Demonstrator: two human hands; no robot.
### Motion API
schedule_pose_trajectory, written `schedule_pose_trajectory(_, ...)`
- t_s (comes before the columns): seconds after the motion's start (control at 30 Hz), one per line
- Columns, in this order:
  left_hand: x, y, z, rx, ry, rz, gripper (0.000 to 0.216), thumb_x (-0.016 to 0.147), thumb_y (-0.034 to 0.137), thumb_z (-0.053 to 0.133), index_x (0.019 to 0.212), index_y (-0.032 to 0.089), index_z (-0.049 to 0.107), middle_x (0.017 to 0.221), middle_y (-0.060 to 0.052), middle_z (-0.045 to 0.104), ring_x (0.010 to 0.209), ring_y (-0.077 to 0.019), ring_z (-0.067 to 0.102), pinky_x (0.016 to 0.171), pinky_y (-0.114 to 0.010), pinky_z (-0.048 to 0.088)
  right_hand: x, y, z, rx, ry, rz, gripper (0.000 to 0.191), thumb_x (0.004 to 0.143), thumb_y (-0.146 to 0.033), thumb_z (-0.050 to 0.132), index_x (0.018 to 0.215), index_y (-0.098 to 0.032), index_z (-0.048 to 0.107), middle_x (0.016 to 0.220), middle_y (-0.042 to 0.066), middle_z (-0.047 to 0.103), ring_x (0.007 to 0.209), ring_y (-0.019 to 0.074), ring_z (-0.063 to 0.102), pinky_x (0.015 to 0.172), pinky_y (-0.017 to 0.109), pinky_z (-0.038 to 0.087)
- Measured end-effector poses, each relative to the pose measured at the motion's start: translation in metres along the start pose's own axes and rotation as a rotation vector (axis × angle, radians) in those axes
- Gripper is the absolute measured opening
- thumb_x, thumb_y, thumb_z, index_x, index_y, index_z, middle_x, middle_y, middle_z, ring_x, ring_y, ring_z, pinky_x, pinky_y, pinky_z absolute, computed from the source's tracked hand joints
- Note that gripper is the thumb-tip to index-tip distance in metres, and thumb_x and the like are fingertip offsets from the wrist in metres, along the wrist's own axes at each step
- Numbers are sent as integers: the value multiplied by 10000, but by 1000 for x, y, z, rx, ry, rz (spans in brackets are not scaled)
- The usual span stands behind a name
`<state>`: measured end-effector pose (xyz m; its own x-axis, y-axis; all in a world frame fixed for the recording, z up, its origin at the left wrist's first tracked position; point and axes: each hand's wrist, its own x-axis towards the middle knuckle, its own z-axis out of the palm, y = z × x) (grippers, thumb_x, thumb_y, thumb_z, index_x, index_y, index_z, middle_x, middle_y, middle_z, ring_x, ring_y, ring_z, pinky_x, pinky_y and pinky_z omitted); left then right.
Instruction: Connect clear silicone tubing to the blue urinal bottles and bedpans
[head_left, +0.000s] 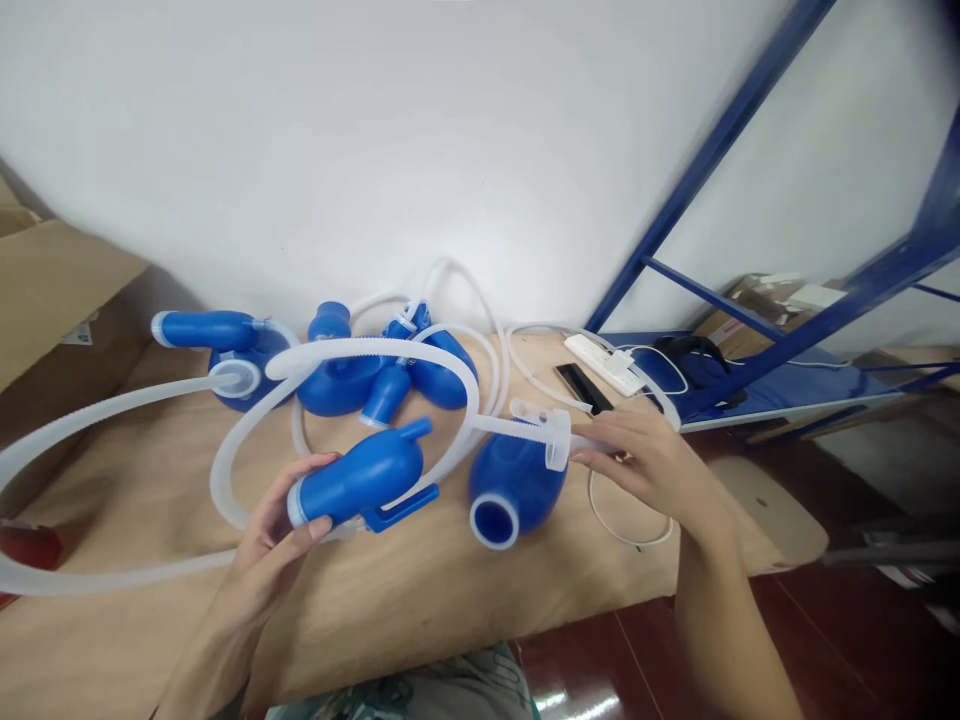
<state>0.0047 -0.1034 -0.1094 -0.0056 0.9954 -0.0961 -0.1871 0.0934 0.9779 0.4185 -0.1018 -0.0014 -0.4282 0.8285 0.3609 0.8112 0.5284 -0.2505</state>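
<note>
My left hand (pixel 277 530) is closed around the white-rimmed end of a blue plastic urinal head (pixel 364 470), which has a narrow spout and a loop handle. The spout points right and upward. On the right, my right hand (pixel 641 455) pinches a translucent hose (pixel 510 430) just beside its white cap (pixel 558 440). That hose loops left across the table. Between my hands a blue urinal bottle (pixel 525 485) lies tilted, its round open mouth facing me. The spout and the hose are apart.
More blue bottles (pixel 337 385) with hoses stand against the wall. A cardboard box (pixel 60 300) is at the left. A power strip (pixel 604 362), a black phone (pixel 581 388) and cables lie at the right, before a blue metal rack (pixel 705 150). The wooden table (pixel 420 610) ends near me.
</note>
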Motion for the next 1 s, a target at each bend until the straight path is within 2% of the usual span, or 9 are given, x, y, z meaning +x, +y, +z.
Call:
schedule_pose_trajectory(0.17, 5, -2, 2, 48, -3, 9, 601, 656, 430, 930, 1191, 274, 708, 1280, -75, 660, 1033, -279, 665, 792, -311, 629, -5, -16, 5, 10, -5, -82, 421, 1073, -532, 529, 957, -219, 785, 681, 21, 707, 606, 169, 635, 606, 330, 432)
schedule_pose_trajectory(0.33, -3, -14, -5, 238, -98, -57, 564, 738, 465, 892, 1231, 283, 688, 1161, -56, 729, 981, -251, 708, 810, -286, 610, -15, -39, 8, -83, -8, -162, 349, 1085, -442, 544, 916, -217, 751, 632, 1, 676, 580, 162, 624, 589, 320, 414)
schedule_pose_trajectory(0.43, -16, -25, 1, 268, -161, -143, 597, 757, 498, 873, 1262, 277, 644, 1186, -67, 746, 992, -268, 735, 823, -317, 619, -25, -55, 8, -143, 8, -93, 371, 1094, -424, 512, 863, -229, 726, 566, -12, 623, 501, 150, 566, 536, 320, 367)
schedule_pose_trajectory(0.57, -34, -47, 20, 312, -198, -169, 602, 768, 521, 838, 1259, 253, 615, 1276, -107, 728, 1093, -317, 733, 899, -393, 619, -44, -72, 16, -90, 49, 91, 307, 1071, -504, 526, 1006, -246, 679, 537, -39, 604, 430, 153, 545, 483, 303, 361)
schedule_pose_trajectory(0.67, -38, -66, 34, 454, -170, -16, 524, 823, 496, 781, 1257, 241, 632, 1305, -125, 708, 1202, -346, 687, 1013, -466, 570, -55, -86, 29, 46, 86, 304, 317, 1032, -543, 577, 1188, -269, 607, 550, -63, 595, 417, 174, 549, 458, 293, 387)
schedule_pose_trajectory(0.77, -32, -82, 46, 612, -183, 156, 448, 922, 453, 694, 1323, 264, 629, 1344, -119, 690, 1283, -342, 637, 1112, -522, 496, -61, -100, 47, 278, 69, 518, 553, 1015, -569, 578, 1465, -264, 477, 597, -67, 589, 440, 174, 545, 448, 279, 401)
schedule_pose_trajectory(0.83, -26, -88, 55, 711, -150, 272, 438, 962, 437, 658, 1363, 266, 618, 1355, -124, 679, 1294, -343, 622, 1141, -554, 465, -62, -109, 60, 489, 18, 641, 654, 1021, -585, 550, 1570, -264, 397, 719, -30, 635, 570, 182, 610, 512, 276, 470)
schedule_pose_trajectory(0.9, -21, -90, 64, 806, -68, 411, 428, 972, 421, 655, 1362, 246, 637, 1391, -147, 650, 1353, -375, 561, 1168, -601, 423, -63, -116, 76, 715, -22, 719, 690, 1022, -609, 527, 1614, -295, 363, 886, 14, 664, 726, 191, 644, 629, 300, 541)
schedule_pose_trajectory(1.0, -26, -84, 73, 846, 15, 624, 412, 991, 319, 629, 1398, 251, 634, 1466, -155, 601, 1465, -404, 438, 1205, -630, 361, -64, -123, 99, 1086, -50, 739, 719, 1018, -624, 531, 1649, -355, 318, 950, 13, 626, 733, 168, 594, 728, 335, 563)
